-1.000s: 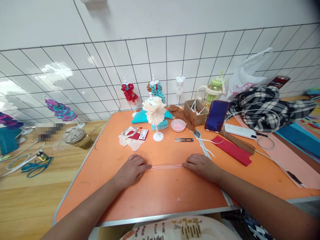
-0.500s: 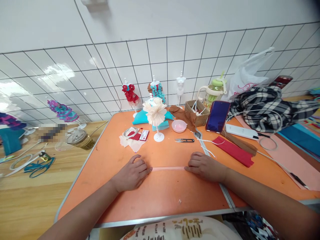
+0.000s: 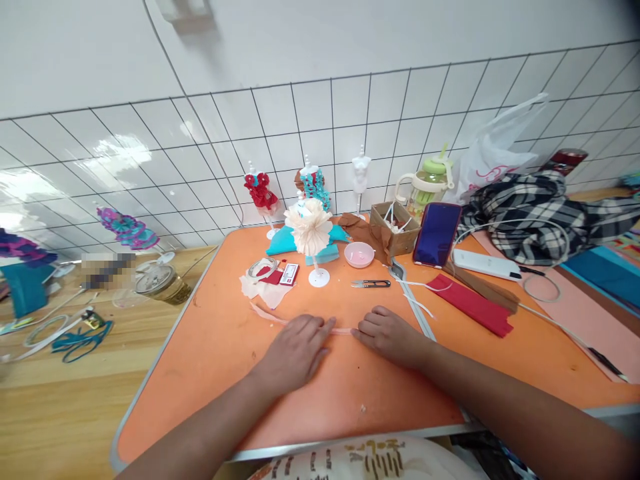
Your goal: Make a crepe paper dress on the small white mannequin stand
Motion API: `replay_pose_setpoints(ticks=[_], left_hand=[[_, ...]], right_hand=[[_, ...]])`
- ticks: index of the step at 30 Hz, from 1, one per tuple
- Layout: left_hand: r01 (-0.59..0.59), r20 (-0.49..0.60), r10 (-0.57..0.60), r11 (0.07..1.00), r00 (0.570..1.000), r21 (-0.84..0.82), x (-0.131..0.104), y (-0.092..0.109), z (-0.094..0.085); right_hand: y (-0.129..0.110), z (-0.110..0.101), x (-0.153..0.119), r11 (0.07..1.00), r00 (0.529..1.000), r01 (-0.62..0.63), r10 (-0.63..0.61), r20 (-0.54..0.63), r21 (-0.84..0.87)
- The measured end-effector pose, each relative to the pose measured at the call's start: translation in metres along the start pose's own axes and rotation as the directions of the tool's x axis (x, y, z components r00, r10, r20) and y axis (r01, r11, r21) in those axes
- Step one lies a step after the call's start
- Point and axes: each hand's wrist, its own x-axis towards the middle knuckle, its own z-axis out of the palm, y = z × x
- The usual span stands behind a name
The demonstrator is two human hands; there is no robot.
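Note:
A narrow pale pink strip (image 3: pixel 266 314), which looks like fabric or crepe paper, lies across the orange table. My left hand (image 3: pixel 299 350) rests on top of it, fingers stretched out and pressing it down, with the strip's loose end curving out to the left. At the other end, my right hand (image 3: pixel 393 337) has its fingers curled and pinches the strip against the tabletop. A short flat stretch shows between the two hands. Beyond them stands a small white dress form (image 3: pixel 319 277) wearing cream ruffles (image 3: pixel 310 227). Black thread snips (image 3: pixel 371 284) lie past my right hand.
Small dress forms in red (image 3: pixel 260 190) and turquoise (image 3: pixel 316 187) trim stand behind, beside a bare white one (image 3: pixel 361 173). A pink bowl (image 3: pixel 359 254), cardboard box (image 3: pixel 395 230), phone (image 3: pixel 437 233), red piece (image 3: pixel 470 305) and white power bank (image 3: pixel 486 265) sit to the right.
My left hand has moved right along the strip, its fingers now straighter, leaving the strip's left end loose. My right hand has shifted slightly left, so the hands are closer together.

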Motion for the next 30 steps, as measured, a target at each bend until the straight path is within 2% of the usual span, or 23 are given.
replay_pose_setpoints(ticks=[3,6,11,16,19,23,27,30], left_hand=[[0.01,0.052,-0.012,0.999,0.999,0.036,0.016,0.015,0.018],[-0.012,0.052,0.009,0.998,0.999,0.056,0.023,0.014,0.029],[-0.077,0.011,0.076,0.992,0.997,0.096,0.022,0.008,0.028],[-0.062,0.021,0.06,0.994,0.998,0.091,0.017,0.009,0.028],[-0.05,0.034,0.048,0.996,0.998,0.074,0.015,0.009,0.029],[-0.039,0.035,0.037,0.997,0.999,0.064,0.015,0.011,0.029],[-0.02,0.022,0.018,0.998,1.0,0.057,0.014,0.013,0.03],[-0.021,0.01,0.02,0.999,1.0,0.046,0.013,0.013,0.03]], right_hand=[[-0.001,-0.002,-0.001,1.0,1.0,0.004,-0.004,-0.005,-0.01],[0.0,-0.003,-0.007,1.0,1.0,-0.017,0.017,0.004,0.026],[0.005,0.007,-0.027,0.955,0.973,-0.229,0.229,0.023,0.188],[0.009,0.002,-0.036,0.961,0.981,-0.193,0.183,0.069,0.2],[0.01,-0.012,-0.034,0.943,0.977,-0.208,0.189,0.099,0.258],[0.001,-0.027,-0.022,0.881,0.933,-0.354,0.357,0.051,0.313],[-0.016,-0.024,-0.007,0.884,0.921,-0.389,0.379,0.09,0.26],[-0.025,-0.015,-0.001,0.852,0.886,-0.464,0.45,0.114,0.242]])
